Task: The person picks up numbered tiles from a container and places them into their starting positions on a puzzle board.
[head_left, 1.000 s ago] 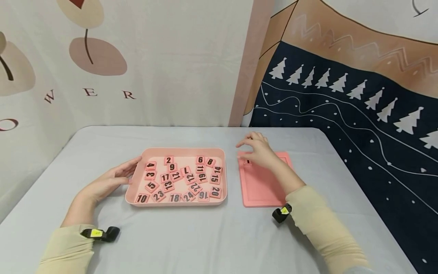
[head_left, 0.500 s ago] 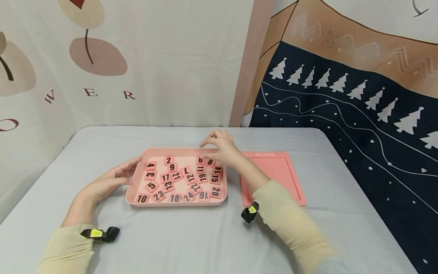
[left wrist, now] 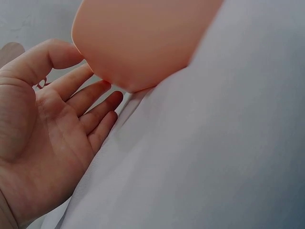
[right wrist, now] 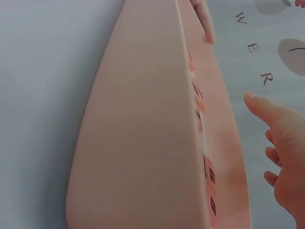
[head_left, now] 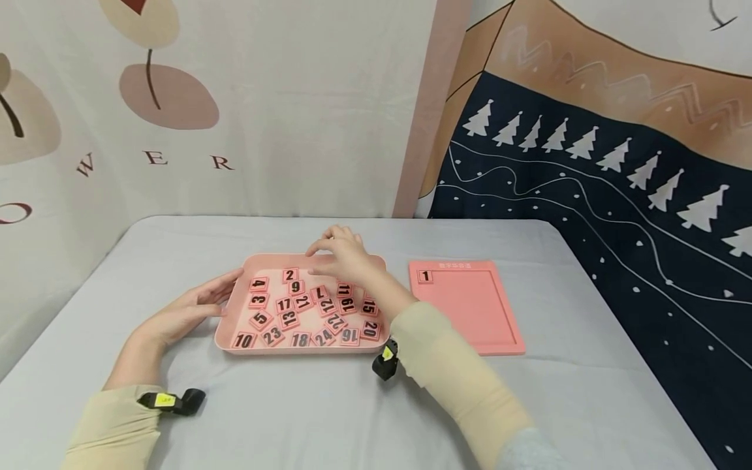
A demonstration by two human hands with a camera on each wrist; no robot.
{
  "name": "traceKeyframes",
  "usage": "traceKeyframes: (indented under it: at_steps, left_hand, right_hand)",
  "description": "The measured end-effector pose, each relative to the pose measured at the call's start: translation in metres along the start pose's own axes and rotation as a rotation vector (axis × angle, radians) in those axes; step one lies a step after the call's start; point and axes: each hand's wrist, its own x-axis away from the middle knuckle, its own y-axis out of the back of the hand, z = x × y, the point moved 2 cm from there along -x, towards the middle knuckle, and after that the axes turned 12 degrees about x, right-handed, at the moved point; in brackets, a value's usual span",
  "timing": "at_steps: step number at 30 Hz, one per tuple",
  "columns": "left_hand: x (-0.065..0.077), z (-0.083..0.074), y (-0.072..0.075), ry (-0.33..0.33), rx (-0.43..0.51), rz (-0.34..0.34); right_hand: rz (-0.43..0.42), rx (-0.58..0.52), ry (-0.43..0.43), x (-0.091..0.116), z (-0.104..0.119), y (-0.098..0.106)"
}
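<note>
A pink tray [head_left: 235, 333] holds several loose number tiles, among them a tile marked 2 [head_left: 290, 275] near its back wall. At the tray's left side my left hand [head_left: 187, 312] rests with relaxed fingers, thumb and fingertips touching the wall; the left wrist view shows the bare palm of that left hand [left wrist: 52, 129]. Above the back of the tray hovers my right hand [head_left: 342, 258], thumb and fingers apart with nothing between them. It hides some tiles at the back right. In the right wrist view my right hand [right wrist: 283, 143] is beyond the tray wall [right wrist: 138, 119].
Right of the tray lies a flat pink board [head_left: 464, 307] with a raised rim. A tile marked 1 [head_left: 425, 277] sits in its back left corner. A pale cloth [head_left: 294, 411] covers the table, and printed curtains [head_left: 305, 117] hang behind.
My right hand has moved left from the board to above the tray, uncovering the tile marked 1. My left hand and the tray have stayed in place.
</note>
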Motion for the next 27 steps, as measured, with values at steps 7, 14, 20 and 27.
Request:
traceKeyframes:
  at_steps: [7, 14, 20, 27]
  left_hand:
    - [0.000, -0.003, -0.001, 0.018, -0.013, -0.011]
    - [-0.001, -0.001, -0.001, -0.001, -0.005, 0.003]
    - [-0.001, -0.001, -0.002, -0.008, -0.005, 0.000]
    - [-0.001, 0.000, -0.001, -0.003, -0.005, -0.005]
  right_hand:
    - [0.010, 0.010, -0.015, -0.012, 0.010, -0.011]
    - [0.066, 0.054, -0.058, -0.019, 0.010, -0.024]
    - [0.072, 0.114, -0.063, -0.021, 0.008, -0.033]
    - [0.064, 0.182, -0.082, -0.021, 0.011, -0.037]
